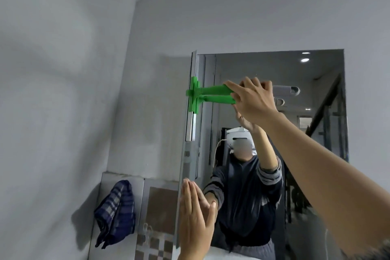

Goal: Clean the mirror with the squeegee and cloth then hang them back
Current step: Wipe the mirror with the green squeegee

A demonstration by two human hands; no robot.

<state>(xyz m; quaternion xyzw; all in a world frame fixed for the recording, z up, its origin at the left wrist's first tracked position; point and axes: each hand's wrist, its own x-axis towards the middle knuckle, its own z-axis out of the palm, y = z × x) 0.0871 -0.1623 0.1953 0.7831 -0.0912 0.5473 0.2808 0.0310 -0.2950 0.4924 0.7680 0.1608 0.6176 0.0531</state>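
Left hand (pixel 195 215) flat, right (pixel 253 99) seemingly gripping squeegee (pixel 211 91)

The mirror (pixel 274 65) is hanging upright on the grey wall. The green squeegee (pixel 202 96) is sitting with its long blade upright against the mirror's upper left edge, its handle pointing level to the right, gripped by the right hand (pixel 253 99). The blue checked cloth (pixel 116 213) is hanging bunched on the wall, left of the mirror's lower corner.
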